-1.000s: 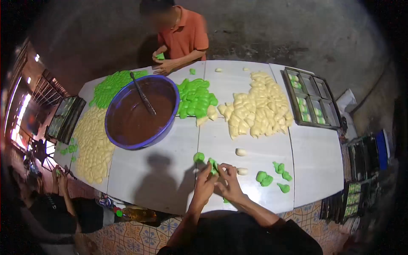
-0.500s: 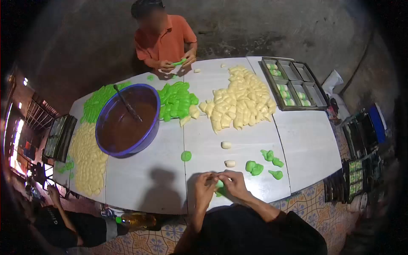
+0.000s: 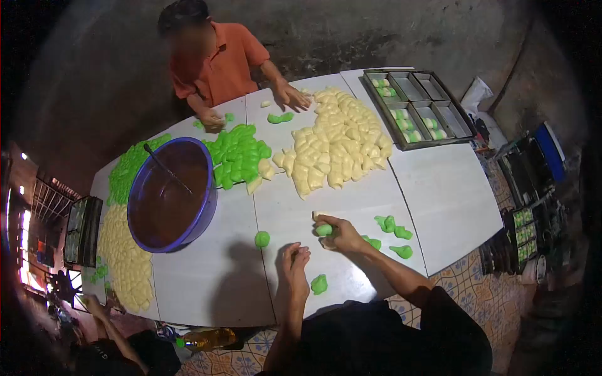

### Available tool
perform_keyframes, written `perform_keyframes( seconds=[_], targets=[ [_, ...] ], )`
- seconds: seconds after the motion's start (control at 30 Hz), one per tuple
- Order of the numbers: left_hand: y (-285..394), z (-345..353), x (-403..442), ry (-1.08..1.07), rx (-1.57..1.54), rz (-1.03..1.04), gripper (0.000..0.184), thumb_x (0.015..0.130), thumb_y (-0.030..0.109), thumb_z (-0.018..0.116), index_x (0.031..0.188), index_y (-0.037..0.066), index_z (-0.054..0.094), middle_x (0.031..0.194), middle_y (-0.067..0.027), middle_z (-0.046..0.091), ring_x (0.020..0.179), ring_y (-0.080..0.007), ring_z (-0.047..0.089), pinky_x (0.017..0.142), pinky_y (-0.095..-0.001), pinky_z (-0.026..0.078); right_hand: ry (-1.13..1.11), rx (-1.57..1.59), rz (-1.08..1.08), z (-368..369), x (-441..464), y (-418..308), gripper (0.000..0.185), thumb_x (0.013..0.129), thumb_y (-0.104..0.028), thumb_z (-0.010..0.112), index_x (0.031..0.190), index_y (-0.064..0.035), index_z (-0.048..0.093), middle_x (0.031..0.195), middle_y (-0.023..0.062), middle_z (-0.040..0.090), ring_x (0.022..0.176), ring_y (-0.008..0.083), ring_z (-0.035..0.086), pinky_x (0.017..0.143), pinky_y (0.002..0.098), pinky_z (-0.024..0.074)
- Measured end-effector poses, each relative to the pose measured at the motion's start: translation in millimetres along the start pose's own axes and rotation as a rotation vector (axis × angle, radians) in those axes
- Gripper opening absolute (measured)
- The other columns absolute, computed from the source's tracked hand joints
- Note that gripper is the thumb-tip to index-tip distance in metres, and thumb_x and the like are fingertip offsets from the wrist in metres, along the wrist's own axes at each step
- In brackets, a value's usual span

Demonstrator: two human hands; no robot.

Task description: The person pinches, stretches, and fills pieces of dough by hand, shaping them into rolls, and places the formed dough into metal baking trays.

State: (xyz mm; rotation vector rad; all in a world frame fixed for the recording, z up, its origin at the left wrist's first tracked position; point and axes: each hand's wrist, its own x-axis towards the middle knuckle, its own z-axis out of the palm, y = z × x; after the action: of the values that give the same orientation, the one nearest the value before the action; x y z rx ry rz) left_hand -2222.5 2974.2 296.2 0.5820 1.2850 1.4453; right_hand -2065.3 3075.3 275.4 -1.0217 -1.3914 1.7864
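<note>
My right hand (image 3: 340,234) is curled round a small pale green dough roll (image 3: 324,230), just in front of a cream dough roll (image 3: 318,215). Near the table's front edge my left hand (image 3: 295,266) is empty, its fingers apart and half curled. A green dough piece (image 3: 319,284) lies between my forearms, and a round green piece (image 3: 262,239) sits left of my left hand. Several loose green pieces (image 3: 402,251) lie to the right of my right hand, one partly hidden by it.
A blue basin (image 3: 210,207) of brown filling with a spoon stands left. Beside it lie green dough (image 3: 238,153) and cream dough (image 3: 342,144). A divided tray (image 3: 407,145) is at the back right. A person in orange (image 3: 226,69) stands across the table; another is lower left.
My hands have parted; the right moved forward with the green roll, the left opened. The view shifted. The person across put a green strip down and spread their hands apart.
</note>
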Motion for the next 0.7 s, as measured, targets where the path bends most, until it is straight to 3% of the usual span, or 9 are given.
perform_keyframes(
  seconds=[0.13,0.2,0.27,0.3,0.4,0.5,0.6,0.63,0.7],
  targets=[
    [-12,12,28,-0.011,0.158,0.015,0.042,0.088,0.008,0.049,0.129,-0.001,0.043,0.117,-0.0151,0.054,0.11,-0.0228,0.051,0.095,-0.0338,0.039,0.227,-0.31,-0.109,-17,9,18,0.051,0.082,0.004,0.054,0.131,0.004,0.042,0.116,0.0135,0.057,0.1,0.0203,0.06,0.075,0.029,0.0515],
    [-14,20,38,-0.06,0.167,0.004,0.046,0.091,0.013,0.048,0.133,-0.002,0.039,0.122,-0.0162,0.053,0.114,-0.0227,0.049,0.097,-0.035,0.037,0.184,-0.289,-0.203,-22,30,19,0.046,0.079,-0.001,0.06,0.123,0.0039,0.05,0.111,0.0164,0.059,0.102,0.0291,0.058,0.084,0.0366,0.0483],
    [-32,26,49,-0.105,0.223,-0.002,0.046,0.093,0.017,0.048,0.134,-0.003,0.038,0.123,-0.0166,0.052,0.114,-0.0229,0.048,0.097,-0.0345,0.037,0.041,-0.846,-0.579,-22,50,-23,0.044,0.073,-0.003,0.064,0.116,0.0011,0.057,0.107,0.0173,0.061,0.098,0.0342,0.058,0.085,0.0392,0.0463],
    [-44,17,63,-0.154,0.53,0.001,0.056,0.094,0.02,0.049,0.14,-0.002,0.026,0.125,-0.0188,0.051,0.117,-0.0232,0.047,0.099,-0.0345,0.036,-0.102,-0.9,-0.49,-28,62,-5,0.038,0.079,-0.008,0.062,0.116,0.0015,0.056,0.103,0.0174,0.059,0.1,0.037,0.054,0.089,0.0419,0.0411],
    [-50,23,57,-0.067,0.225,0.046,0.06,0.094,0.015,0.052,0.14,-0.003,0.021,0.12,-0.0192,0.053,0.104,-0.0203,0.055,0.096,-0.0289,0.038,-0.267,-0.864,-0.48,-40,80,17,0.038,0.077,-0.003,0.06,0.114,-0.0021,0.059,0.094,0.0146,0.059,0.096,0.0344,0.054,0.084,0.0416,0.0434],
    [-43,32,45,0.049,0.044,0.006,0.058,0.095,0.013,0.048,0.141,-0.001,0.016,0.128,-0.0251,0.044,0.106,-0.0216,0.054,0.098,-0.0312,0.038,-0.397,-0.913,-0.52,-37,56,11,0.039,0.076,0.001,0.057,0.114,-0.0019,0.059,0.096,0.0161,0.058,0.096,0.0346,0.053,0.084,0.041,0.0442],
    [-45,33,37,0.052,0.059,0.025,0.058,0.095,0.012,0.047,0.141,0.0,0.015,0.129,-0.0242,0.045,0.106,-0.0228,0.054,0.098,-0.0333,0.038,-0.24,-0.933,-0.363,-44,45,-10,0.039,0.076,0.001,0.056,0.115,-0.0006,0.058,0.102,0.0171,0.057,0.099,0.035,0.053,0.088,0.0405,0.0438],
    [-46,33,37,0.056,0.074,0.013,0.058,0.094,0.011,0.047,0.141,0.0,0.015,0.129,-0.0236,0.046,0.106,-0.0229,0.054,0.097,-0.0333,0.038,-0.161,-0.936,-0.504,-50,49,5,0.04,0.077,-0.001,0.055,0.117,-0.001,0.058,0.108,0.0172,0.056,0.103,0.0345,0.052,0.092,0.0401,0.043],
    [-63,24,41,-0.027,0.063,0.048,0.059,0.092,0.006,0.048,0.142,0.002,0.015,0.128,-0.0194,0.049,0.107,-0.0225,0.053,0.096,-0.0331,0.039,-0.265,-0.999,-0.539,-53,61,27,0.039,0.079,-0.005,0.057,0.118,-0.0019,0.057,0.11,0.017,0.056,0.106,0.0337,0.051,0.092,0.0408,0.0427]
  ],
)
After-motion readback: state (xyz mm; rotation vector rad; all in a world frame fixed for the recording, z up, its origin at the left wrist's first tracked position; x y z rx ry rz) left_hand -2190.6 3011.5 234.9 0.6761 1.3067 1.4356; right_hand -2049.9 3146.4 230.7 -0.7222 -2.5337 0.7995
